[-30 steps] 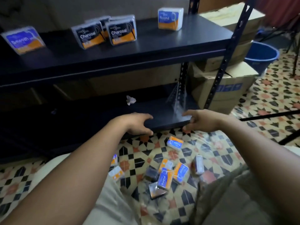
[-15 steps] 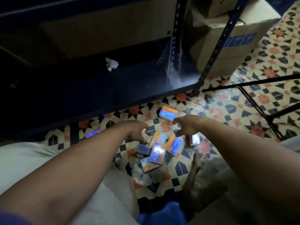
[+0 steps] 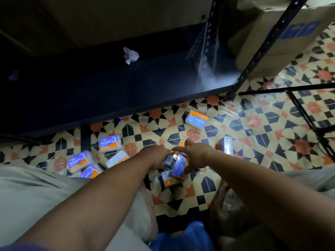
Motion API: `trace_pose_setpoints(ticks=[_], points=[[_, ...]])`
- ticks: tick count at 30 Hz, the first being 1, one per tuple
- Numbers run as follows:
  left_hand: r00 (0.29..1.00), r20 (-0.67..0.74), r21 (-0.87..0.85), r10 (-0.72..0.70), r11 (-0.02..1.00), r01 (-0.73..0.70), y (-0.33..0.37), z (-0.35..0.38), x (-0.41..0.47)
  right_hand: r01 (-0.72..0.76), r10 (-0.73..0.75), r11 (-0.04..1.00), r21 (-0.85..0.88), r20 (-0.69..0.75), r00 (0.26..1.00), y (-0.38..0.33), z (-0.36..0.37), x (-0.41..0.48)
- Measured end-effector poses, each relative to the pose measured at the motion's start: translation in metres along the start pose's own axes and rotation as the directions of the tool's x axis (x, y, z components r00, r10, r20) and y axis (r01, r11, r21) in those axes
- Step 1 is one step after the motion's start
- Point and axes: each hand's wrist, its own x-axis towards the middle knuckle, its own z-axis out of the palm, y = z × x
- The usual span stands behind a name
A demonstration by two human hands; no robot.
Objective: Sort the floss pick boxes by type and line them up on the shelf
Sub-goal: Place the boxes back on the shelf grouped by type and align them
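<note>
Reference point for clock directions: the 2 hands, which meet over the patterned floor [image 3: 253, 127] just below frame centre.

1. The left hand [image 3: 157, 158] has its fingers curled down over a dark box [image 3: 168, 161] and grips it.
2. The right hand [image 3: 198, 156] lies against the upright Round box [image 3: 179, 166], with the index finger extended toward 9 o'clock. The box hides the remaining fingers, so it cannot be told whether this hand grips.
3. The dark box and the upright Round box touch each other. A flat dark-and-orange box [image 3: 169, 180] lies under them at 6 o'clock.
4. A flat Round box [image 3: 196, 119] lies alone at 1 o'clock, near the shelf edge.
5. A box on its edge [image 3: 228, 145] stands at 3 o'clock, just beside the right wrist.
6. At 9 o'clock lie 3 boxes marked Smooth: the far Smooth box [image 3: 110, 143], the middle Smooth box [image 3: 78, 162] and the near Smooth box [image 3: 89, 173], plus a white-faced box [image 3: 117, 159].
7. The lower shelf board [image 3: 126, 91] runs across 12 o'clock. It carries a crumpled paper [image 3: 130, 55] and no floss pick boxes.
8. A cardboard carton [image 3: 282, 33] stands at 2 o'clock.
</note>
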Motion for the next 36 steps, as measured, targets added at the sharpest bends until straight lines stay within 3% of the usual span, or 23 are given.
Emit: trace_pose_setpoints(ticks=[3, 8, 15, 21, 26, 32, 36], points=[[0.998, -0.041, -0.047, -0.056, 0.997, 0.054, -0.008, 0.002, 0.000, 0.034, -0.033, 0.997, -0.075, 0.008, 0.999, -0.002, 0.009, -0.001], [0.988, -0.073, -0.134, -0.138, 0.983, 0.127, -0.018, -0.001, -0.001, 0.028, -0.028, 1.000, -0.003, -0.056, 0.998, 0.004, 0.009, -0.004], [0.982, -0.076, -0.346, -0.173, 0.928, 0.137, -0.022, -0.009, -0.003, -0.061, 0.087, 0.980, 0.189, -0.135, 0.987, 0.009, 0.011, -0.003], [0.970, -0.112, -0.518, -0.215, 0.846, 0.128, -0.024, -0.022, -0.015, -0.109, 0.140, 0.978, 0.179, -0.170, 0.975, 0.015, 0.002, -0.009], [0.946, -0.236, -0.616, -0.222, 0.787, 0.031, -0.019, -0.042, -0.035, -0.111, 0.212, 0.919, 0.378, -0.239, 0.947, 0.020, -0.016, -0.025], [0.832, -0.416, -0.734, -0.368, 0.675, -0.068, -0.016, -0.068, -0.071, -0.058, 0.311, 0.784, 0.619, -0.309, 0.899, 0.017, -0.043, -0.056], [0.806, -0.493, -0.723, -0.328, 0.669, -0.171, -0.008, -0.081, -0.097, 0.013, 0.342, 0.700, 0.714, -0.350, 0.872, 0.012, -0.063, -0.077]])
